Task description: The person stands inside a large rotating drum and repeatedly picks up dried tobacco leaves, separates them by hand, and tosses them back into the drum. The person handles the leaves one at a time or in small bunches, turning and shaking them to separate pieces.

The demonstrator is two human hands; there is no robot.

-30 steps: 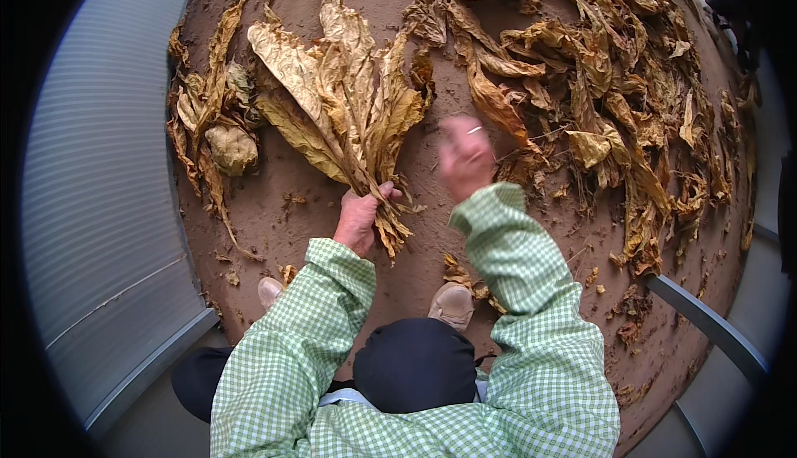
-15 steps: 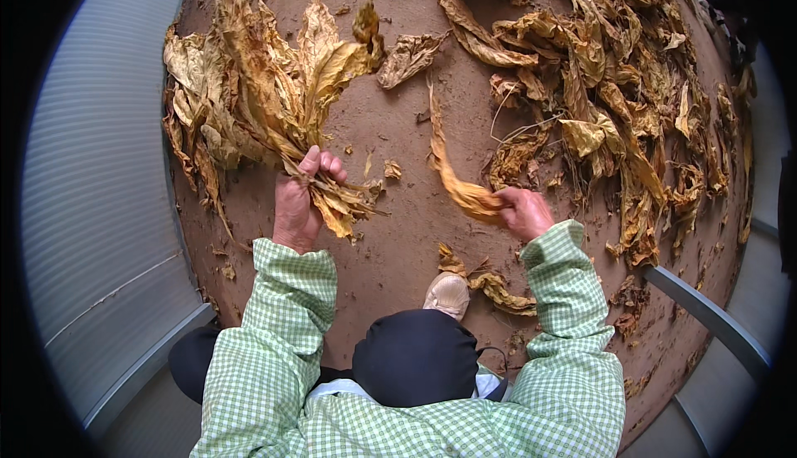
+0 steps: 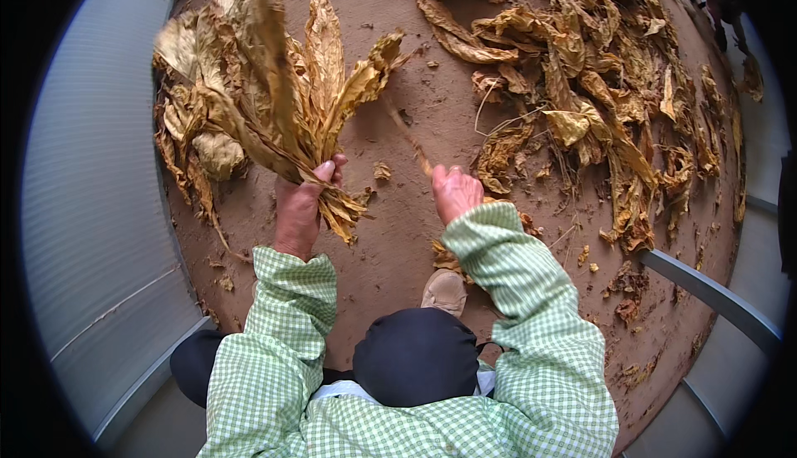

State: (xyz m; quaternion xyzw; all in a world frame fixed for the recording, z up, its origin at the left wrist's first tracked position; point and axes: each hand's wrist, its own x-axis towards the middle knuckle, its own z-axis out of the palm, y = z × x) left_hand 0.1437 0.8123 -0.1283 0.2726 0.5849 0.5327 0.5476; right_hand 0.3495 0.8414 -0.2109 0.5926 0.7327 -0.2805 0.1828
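Note:
My left hand is closed round the stem ends of a bundle of dried tobacco leaves. The yellow-brown blades fan upward from the fist, and the short butts stick out below it. To the right, my right hand grips one end of a narrow, twisted tobacco leaf. Its free length points up and left toward the bundle, slightly smeared by motion. The two hands are apart, and a gap shows between the twisted leaf and my left fist.
More dried leaves lie in a wide heap at the upper right. A pale pile of leaves rests at the left, by the ribbed wall. A metal bar juts in at the right. A beige shoe stands on the brown floor.
My right hand has moved left and slightly up with the twisted leaf, whose free end now leans toward the bundle. The bundle in my left hand has shifted, its leaves spreading differently.

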